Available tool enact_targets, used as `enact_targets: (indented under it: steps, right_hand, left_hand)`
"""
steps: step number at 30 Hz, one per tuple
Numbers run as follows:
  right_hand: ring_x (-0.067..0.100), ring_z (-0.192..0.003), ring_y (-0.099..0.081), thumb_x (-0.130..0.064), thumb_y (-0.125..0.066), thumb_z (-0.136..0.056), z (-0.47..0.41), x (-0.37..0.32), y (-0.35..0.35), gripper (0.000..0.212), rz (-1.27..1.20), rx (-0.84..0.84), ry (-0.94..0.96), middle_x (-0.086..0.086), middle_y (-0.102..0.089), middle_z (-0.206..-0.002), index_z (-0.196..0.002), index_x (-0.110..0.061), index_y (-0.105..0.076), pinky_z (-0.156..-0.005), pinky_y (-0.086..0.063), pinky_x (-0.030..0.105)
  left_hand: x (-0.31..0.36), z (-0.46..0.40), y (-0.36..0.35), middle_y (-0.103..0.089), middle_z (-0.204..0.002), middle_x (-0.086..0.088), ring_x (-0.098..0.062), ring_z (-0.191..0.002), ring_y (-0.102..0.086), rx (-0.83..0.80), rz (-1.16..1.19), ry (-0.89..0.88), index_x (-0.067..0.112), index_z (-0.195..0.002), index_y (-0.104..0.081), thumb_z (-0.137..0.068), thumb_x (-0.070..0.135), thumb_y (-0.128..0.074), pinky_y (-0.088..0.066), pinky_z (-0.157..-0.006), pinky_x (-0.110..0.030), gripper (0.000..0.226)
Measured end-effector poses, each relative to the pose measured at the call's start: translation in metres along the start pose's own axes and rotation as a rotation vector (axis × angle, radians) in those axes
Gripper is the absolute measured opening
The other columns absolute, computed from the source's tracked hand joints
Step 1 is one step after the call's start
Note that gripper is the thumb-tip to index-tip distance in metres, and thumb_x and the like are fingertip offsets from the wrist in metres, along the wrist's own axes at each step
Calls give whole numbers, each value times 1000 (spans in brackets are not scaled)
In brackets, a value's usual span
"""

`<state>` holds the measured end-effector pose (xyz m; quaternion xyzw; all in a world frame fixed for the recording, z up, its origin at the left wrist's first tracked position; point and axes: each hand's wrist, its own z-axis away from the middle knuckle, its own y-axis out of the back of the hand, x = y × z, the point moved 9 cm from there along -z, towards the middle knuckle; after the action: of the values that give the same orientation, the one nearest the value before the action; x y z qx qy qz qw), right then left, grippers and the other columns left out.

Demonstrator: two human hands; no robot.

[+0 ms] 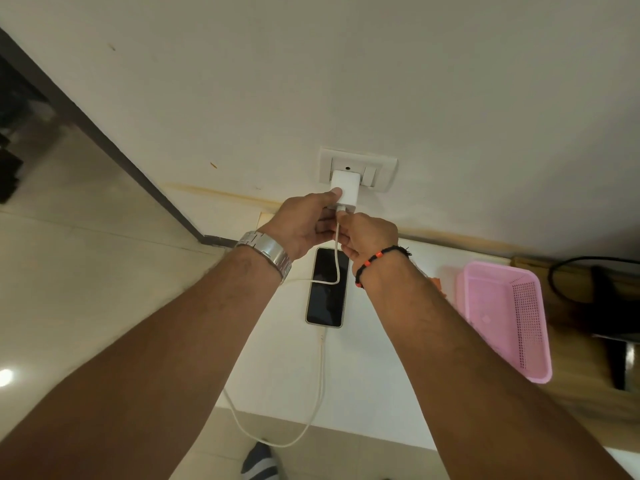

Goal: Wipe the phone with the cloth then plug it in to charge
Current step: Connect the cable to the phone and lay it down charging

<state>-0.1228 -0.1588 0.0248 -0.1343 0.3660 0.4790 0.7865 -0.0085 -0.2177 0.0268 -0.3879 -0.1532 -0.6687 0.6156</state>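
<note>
The phone point(325, 289) lies face up with a dark screen on the white table point(374, 358), just below my hands. A white cable point(320, 375) runs from its near end, loops off the table's front edge and comes back up over the screen. A white charger point(344, 183) sits in the wall socket point(375, 168). My left hand point(304, 223) grips the charger's side, thumb on its face. My right hand point(369, 237) pinches the cable's plug at the charger's underside. An orange scrap point(437, 284), possibly the cloth, peeks out beside my right forearm.
A pink plastic basket point(502, 317) stands on the table to the right. Beyond it are a wooden surface with a black cord point(568, 271) and dark objects. Tiled floor point(69, 271) lies to the left, and a striped slipper point(259, 462) shows below the table's edge.
</note>
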Motion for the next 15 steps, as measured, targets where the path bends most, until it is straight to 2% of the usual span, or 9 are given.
enact_targets:
  steps: [3,7,10,11,13,15]
  right_hand:
    - [27,-99,-76,-28,-78,-88,2,0,2,20,12,0,22,12,-79,-104,-91,-10,-71,-92,-60,41]
    - [19,-95,-75,-29,-75,-91,12,1,3,13,-24,-61,45,7,-79,-102,-87,-17,-70,-75,-57,29]
    - [19,-96,-75,-26,-73,-91,19,-2,19,10,39,-41,94,6,-79,-102,-86,-18,-73,-83,-60,33]
    - [21,-100,-74,-21,-71,-92,19,-3,27,6,16,-24,101,8,-79,-107,-91,-16,-75,-88,-60,36]
    - [24,-110,-70,-14,-63,-96,16,-3,41,21,-127,-17,92,11,-75,-120,-115,-8,-73,-97,-57,37]
    - [23,-119,-65,-20,-54,-102,13,-6,48,34,-280,-38,79,9,-71,-129,-131,-6,-65,-104,-52,40]
  left_hand:
    - [0,0,-1,-81,-121,-17,-29,-99,-76,-13,2,5,5,-113,-70,-103,28,-69,-61,-101,-47,25]
    - [2,3,-1,-81,-119,-13,-29,-103,-75,-32,-21,16,2,-126,-70,-103,33,-69,-59,-107,-51,38]
    - [3,7,5,-80,-123,-15,-32,-114,-75,-25,6,13,5,-124,-71,-99,47,-70,-59,-106,-51,49]
    - [2,7,10,-78,-126,-17,-33,-118,-75,-9,29,14,4,-127,-69,-99,51,-69,-59,-106,-50,55]
    - [0,6,19,-75,-128,-19,-34,-117,-75,23,95,19,2,-134,-64,-102,50,-64,-60,-104,-52,57]
    - [0,5,25,-74,-127,-19,-33,-113,-75,34,150,15,1,-136,-62,-106,44,-58,-58,-105,-54,52]
